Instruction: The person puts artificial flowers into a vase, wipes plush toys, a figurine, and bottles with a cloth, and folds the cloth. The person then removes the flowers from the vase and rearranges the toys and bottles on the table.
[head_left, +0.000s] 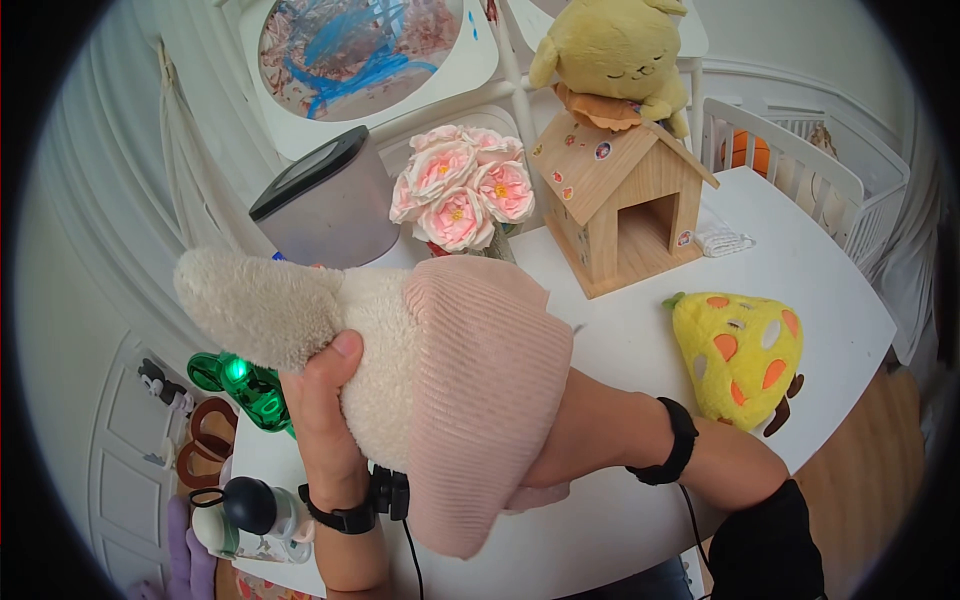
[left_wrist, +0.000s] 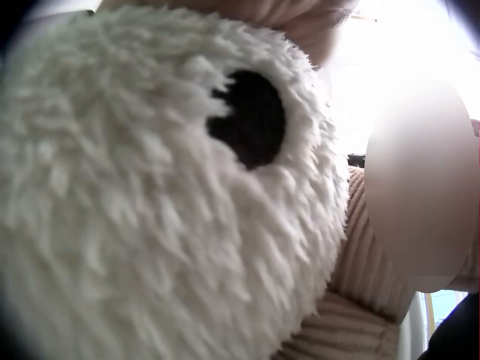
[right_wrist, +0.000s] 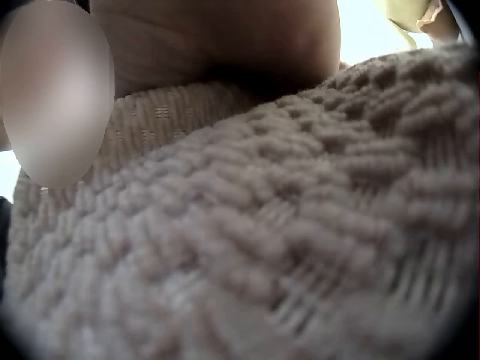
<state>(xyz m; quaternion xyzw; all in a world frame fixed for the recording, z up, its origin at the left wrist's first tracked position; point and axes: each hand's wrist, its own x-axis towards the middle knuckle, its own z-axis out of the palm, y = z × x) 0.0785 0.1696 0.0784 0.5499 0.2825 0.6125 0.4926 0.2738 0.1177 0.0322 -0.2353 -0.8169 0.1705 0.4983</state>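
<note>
A white fluffy plush toy [head_left: 385,400] in a pink ribbed dress [head_left: 485,390] is held up over the white table. Its long ear [head_left: 255,300] sticks out to the left. My left hand [head_left: 318,405] grips the toy by its head, thumb on top near the ear's base, the other fingers hidden behind. In the left wrist view a black eye [left_wrist: 255,120] shows in the white fur. My right hand [right_wrist: 217,37] lies at the dress fabric, and its fingers are covered by the skirt in the head view, so I cannot tell how they lie.
A yellow spotted plush [head_left: 740,355] lies on the table [head_left: 830,290] at right. Behind stand a wooden house [head_left: 570,180] with a yellow plush dog [head_left: 610,60] on its roof, pink flowers [head_left: 465,190] and a dark-lidded container [head_left: 335,210]. A bottle [head_left: 255,505] and shiny green object [head_left: 262,400] are at left.
</note>
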